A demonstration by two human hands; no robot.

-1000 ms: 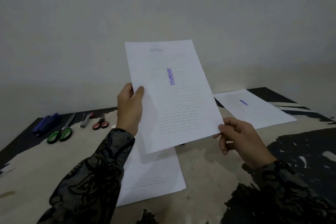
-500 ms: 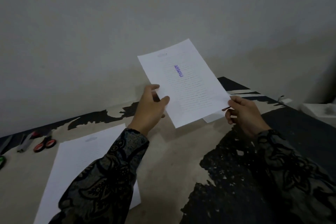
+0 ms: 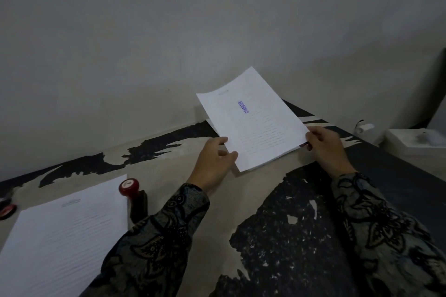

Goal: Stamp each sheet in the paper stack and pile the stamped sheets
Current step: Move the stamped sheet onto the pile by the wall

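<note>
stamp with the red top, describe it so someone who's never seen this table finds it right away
Start at the unstamped paper stack on the worn table's left side. Along its right edge, by the left sleeve, stands the stamp. Its round red top on a dark body sets it apart from the flat white sheets.

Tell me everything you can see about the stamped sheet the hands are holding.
The stamped sheet is white paper with faint printed lines of text, a small header at its far end and a blue-purple stamp mark running lengthwise below that. It lies low and tilted at the table's far right, over the stamped pile, whose edges show beneath. The left hand pinches its near left edge; the right hand holds its near right corner.
</note>
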